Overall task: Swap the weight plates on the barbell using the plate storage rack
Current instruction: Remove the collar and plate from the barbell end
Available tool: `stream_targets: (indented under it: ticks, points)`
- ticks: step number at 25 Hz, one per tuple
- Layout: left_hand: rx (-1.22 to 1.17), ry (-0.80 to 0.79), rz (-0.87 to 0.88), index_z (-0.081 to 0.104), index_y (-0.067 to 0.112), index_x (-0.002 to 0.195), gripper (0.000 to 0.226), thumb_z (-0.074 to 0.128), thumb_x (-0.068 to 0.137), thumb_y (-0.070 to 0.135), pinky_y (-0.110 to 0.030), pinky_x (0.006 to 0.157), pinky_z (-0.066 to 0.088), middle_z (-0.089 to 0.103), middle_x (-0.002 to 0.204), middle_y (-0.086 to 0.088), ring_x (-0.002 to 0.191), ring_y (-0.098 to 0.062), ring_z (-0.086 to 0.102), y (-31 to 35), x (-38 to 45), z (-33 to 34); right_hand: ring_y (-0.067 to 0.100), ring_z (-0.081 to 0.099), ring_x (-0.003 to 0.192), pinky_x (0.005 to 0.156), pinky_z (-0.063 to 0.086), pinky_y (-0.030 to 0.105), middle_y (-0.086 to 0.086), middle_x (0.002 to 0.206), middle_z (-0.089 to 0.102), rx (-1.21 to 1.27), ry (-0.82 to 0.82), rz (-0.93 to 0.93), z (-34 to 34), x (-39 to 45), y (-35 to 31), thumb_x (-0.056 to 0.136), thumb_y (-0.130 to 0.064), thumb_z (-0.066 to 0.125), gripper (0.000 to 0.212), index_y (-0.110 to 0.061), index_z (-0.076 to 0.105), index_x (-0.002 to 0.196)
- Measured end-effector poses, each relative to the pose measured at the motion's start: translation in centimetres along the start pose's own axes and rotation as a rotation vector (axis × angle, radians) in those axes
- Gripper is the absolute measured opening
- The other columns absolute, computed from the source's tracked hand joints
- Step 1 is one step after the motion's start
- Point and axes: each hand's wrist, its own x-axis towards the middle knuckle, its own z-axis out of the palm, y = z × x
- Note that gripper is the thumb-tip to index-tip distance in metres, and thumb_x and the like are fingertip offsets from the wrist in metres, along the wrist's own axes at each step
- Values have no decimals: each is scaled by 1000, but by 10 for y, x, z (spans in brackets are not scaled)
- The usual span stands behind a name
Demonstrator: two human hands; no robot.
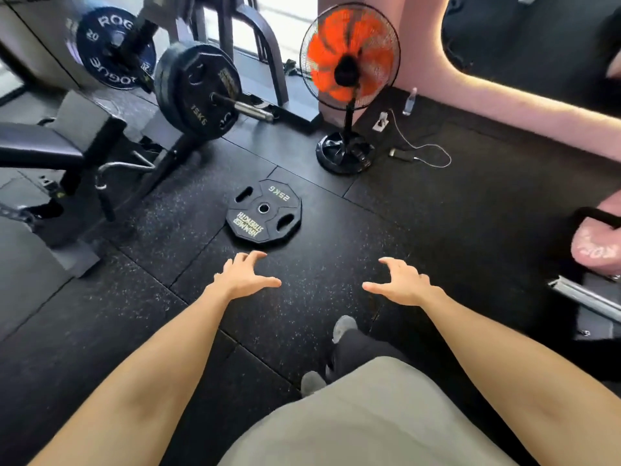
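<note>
A black 25 kg weight plate [263, 211] lies flat on the rubber floor in front of me. My left hand [245, 277] hovers just short of its near edge, fingers spread and empty. My right hand [401, 280] is held out to the right of the plate, also spread and holding nothing. Up and to the left, the barbell sleeve [250, 109] carries black plates [200, 90], the outer one marked 15 kg. A blue plate [112, 48] sits further back on the left.
A bench [50, 146] and its black frame fill the left side. A standing fan with orange blades [349, 58] turns near the pink wall, its base [344, 153] beside a cable and a water bottle [410, 100]. Pink equipment [594, 243] stands at the right.
</note>
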Motion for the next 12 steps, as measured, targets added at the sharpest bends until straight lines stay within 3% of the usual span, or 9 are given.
stream_targets:
  ticks: [12]
  points:
    - [82,-62,134,36,46,141,88,66,64,76,-52,112,32,32,152,2,139,-29,35,115,269,-155,24,33,142,114,24,53,-4,158,28,138,31,101,-152,210,-40,77,-75,56,94,-32,22,153]
